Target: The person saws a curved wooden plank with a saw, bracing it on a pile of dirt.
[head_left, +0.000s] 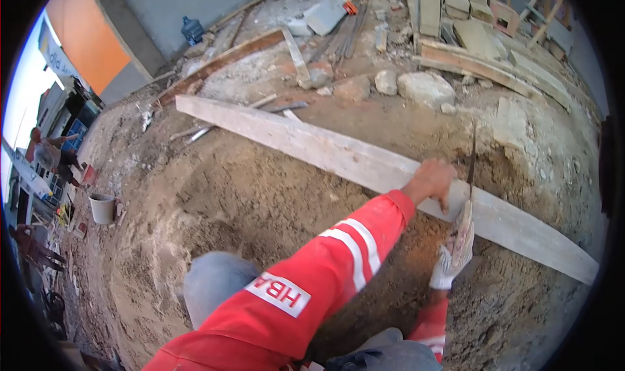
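A long pale wooden plank [306, 143] lies slanting across the view, from the upper left down to the right. My left hand [433, 182], bare, grips the plank from above, its fingers bent over the near edge. Just to its right, my right hand [456, 244] wears a whitish work glove and is closed round the handle of a handsaw. The saw blade [473, 156] is seen nearly edge-on and points away from me across the plank. Contact between the teeth and the wood cannot be made out clearly.
Loose, uneven soil [247, 201] surrounds my knees. Beyond the plank lie rocks [426, 89], boards [482, 65] and a blue water jug [192, 30]. At left stand a pale bucket [102, 208] and a person [55, 155]; another person [38, 247] is lower down.
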Demonstrator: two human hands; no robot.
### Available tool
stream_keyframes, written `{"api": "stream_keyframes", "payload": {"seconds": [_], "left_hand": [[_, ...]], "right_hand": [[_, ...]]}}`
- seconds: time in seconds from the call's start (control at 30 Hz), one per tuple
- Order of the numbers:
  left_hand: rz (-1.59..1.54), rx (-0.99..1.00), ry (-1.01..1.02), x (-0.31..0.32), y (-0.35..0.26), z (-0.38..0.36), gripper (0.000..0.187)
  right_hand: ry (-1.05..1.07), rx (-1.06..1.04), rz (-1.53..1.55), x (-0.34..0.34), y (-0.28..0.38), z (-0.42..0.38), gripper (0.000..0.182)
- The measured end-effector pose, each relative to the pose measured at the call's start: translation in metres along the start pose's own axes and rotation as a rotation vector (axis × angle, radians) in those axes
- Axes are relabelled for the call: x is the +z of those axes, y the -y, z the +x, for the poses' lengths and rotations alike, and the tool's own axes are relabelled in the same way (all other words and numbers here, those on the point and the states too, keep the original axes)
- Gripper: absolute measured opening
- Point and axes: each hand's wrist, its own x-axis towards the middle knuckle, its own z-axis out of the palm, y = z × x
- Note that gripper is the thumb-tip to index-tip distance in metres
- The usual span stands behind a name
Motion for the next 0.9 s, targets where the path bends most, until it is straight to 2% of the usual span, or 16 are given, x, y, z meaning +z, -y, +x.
{"api": "stream_keyframes", "payload": {"seconds": [0.07, 0.1, 0.17, 0.27, 0.43, 0.47, 0.5, 0.53, 0.6, 0.63, 0.67, 0.73, 0.77, 0.83, 0.9], "left_hand": [[0.005, 0.009, -0.057, -0.008, 0.006, 0.004, 0.072], [-0.001, 0.024, -0.043, -0.004, 0.004, 0.000, 0.072], [0.005, 0.042, -0.037, -0.010, 0.005, 0.003, 0.072], [-0.043, 0.024, 0.026, -0.009, 0.002, 0.003, 0.073], [0.001, -0.018, -0.026, -0.007, -0.006, 0.001, 0.072], [0.000, -0.009, -0.036, -0.007, -0.006, 0.001, 0.072], [-0.013, -0.002, -0.057, -0.007, -0.005, -0.001, 0.072], [-0.023, -0.001, -0.072, -0.006, -0.004, -0.005, 0.072], [-0.028, -0.010, 0.000, -0.019, -0.004, -0.008, 0.072], [-0.057, -0.021, 0.070, -0.022, -0.005, -0.006, 0.072], [-0.075, -0.030, 0.074, -0.019, -0.005, -0.008, 0.072], [-0.007, 0.005, 0.014, -0.016, -0.002, -0.004, 0.072], [-0.018, -0.002, 0.020, -0.013, 0.000, -0.001, 0.072], [-0.020, 0.047, -0.043, -0.007, 0.003, 0.004, 0.072], [-0.011, 0.015, -0.023, -0.006, 0.004, 0.005, 0.074]], "right_hand": [[0.050, 0.081, -0.222, -0.006, 0.023, -0.007, 0.049], [0.135, -0.299, -0.542, -0.005, 0.052, -0.022, 0.047], [0.142, -0.353, -0.744, 0.004, 0.099, -0.066, 0.050], [0.174, -0.255, -0.721, -0.012, 0.087, -0.085, 0.051], [0.220, -0.114, -0.659, -0.022, 0.083, -0.078, 0.057], [0.183, -0.202, -0.468, -0.007, 0.066, -0.049, 0.058], [0.116, -0.390, -0.571, -0.018, 0.006, -0.022, 0.063], [0.116, -0.392, -0.569, -0.020, -0.002, -0.016, 0.063], [0.048, 0.340, 0.074, -0.011, -0.007, -0.005, 0.060], [0.076, 0.135, 0.006, -0.009, 0.016, -0.006, 0.051], [0.085, 0.147, -0.008, -0.010, 0.042, -0.021, 0.051], [0.062, -0.633, -0.896, 0.012, 0.102, -0.045, 0.045], [0.074, -0.626, -0.901, 0.006, 0.098, -0.054, 0.045], [0.070, -0.500, -0.899, -0.021, 0.080, -0.096, 0.050], [0.048, -0.388, -0.889, -0.041, 0.065, -0.135, 0.056]]}}
